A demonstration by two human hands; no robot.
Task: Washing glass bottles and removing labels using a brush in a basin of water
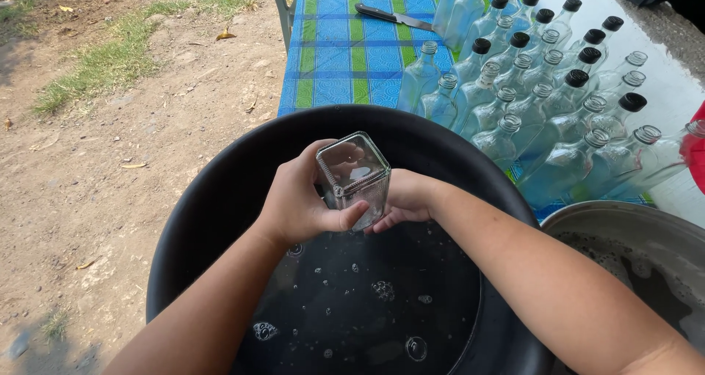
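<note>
A clear square glass bottle [354,173] is held bottom up over a big black tub [220,199] of water with bubbles. My left hand [297,202] wraps the bottle's left side, thumb across its front. My right hand [404,199] grips it from the right, fingers partly hidden behind the glass. Both forearms reach in from the lower edge of the view.
Many clear glass bottles [529,89], some with black caps, lie in rows on a table with a blue and green cloth [345,52]. A knife [393,17] lies at the cloth's far end. A metal basin [631,235] with foamy water stands at right. Dirt ground lies at left.
</note>
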